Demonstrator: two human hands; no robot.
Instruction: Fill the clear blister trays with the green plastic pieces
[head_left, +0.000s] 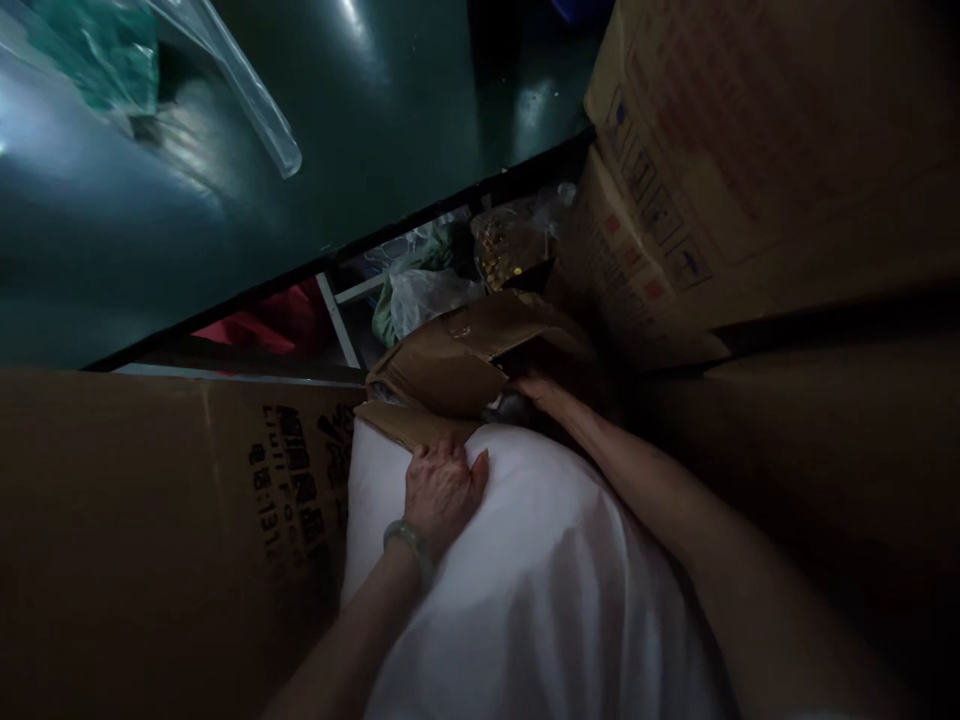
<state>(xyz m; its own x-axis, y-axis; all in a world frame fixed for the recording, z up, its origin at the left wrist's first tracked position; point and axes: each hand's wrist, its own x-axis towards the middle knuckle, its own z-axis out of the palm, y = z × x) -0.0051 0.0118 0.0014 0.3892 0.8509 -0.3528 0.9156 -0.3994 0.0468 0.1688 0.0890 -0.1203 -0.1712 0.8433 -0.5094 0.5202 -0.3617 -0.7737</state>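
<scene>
While the right hand [534, 388] reached in at the mouth of the open brown box [450, 370], the left hand [442, 485] lay palm down on white cloth [517, 500]. Left was partly open, thumb out to the side, fingers slightly bent, tips at the near edge of the box flap [412, 424]; no clear hold on anything. Right was partly lost in shadow beside a small greyish item [511, 407] at the opening; how far its fingers were closed, or whether they had hold of it, could not be told. The box sat tilted, flaps bent and uneven, just past the white cloth. Step in hand, as judged: reaching into the box. The next move seemed to call for a clear view past the flap and a sure finger hold inside, with the flap steadied. A pale bracelet [405, 540] ringed the left wrist. A printed carton [285, 480] stood on the left, more cartons [735, 130] on the right. Clear plastic [262, 110] and a green bag [112, 55] lay on the green worktop [390, 130]; below its edge were red material [277, 318] and a whitish plastic bag [427, 300]. Dim frame, box contents mostly unreadable.
</scene>
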